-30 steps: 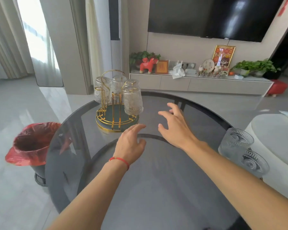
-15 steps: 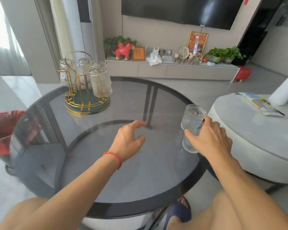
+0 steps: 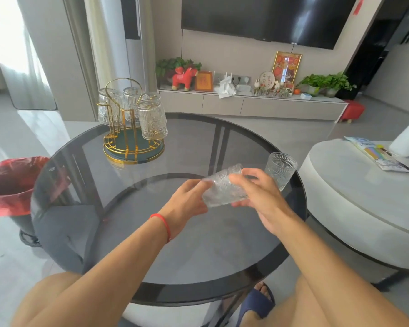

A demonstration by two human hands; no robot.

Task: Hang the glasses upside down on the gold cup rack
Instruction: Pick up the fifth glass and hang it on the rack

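A clear embossed glass [image 3: 223, 188] lies tilted on its side above the round dark glass table [image 3: 132, 232], held between both hands. My right hand [image 3: 257, 197] grips its right side and my left hand [image 3: 187, 201], with a red string on the wrist, touches its left end. A second glass [image 3: 281, 168] stands upright at the table's right edge. The gold cup rack [image 3: 130, 147] on a green base sits at the far left of the table, with several glasses [image 3: 152, 120] hanging upside down on it.
A bin with a red bag [image 3: 7, 185] stands left of the table. A white round table [image 3: 364, 204] with packets and a paper roll is close on the right. My knees and a blue slipper [image 3: 255, 300] are under the near edge.
My right hand lifted the glass from the table's right edge and brought it to the middle, tipping it sideways. My left hand came up to meet it.
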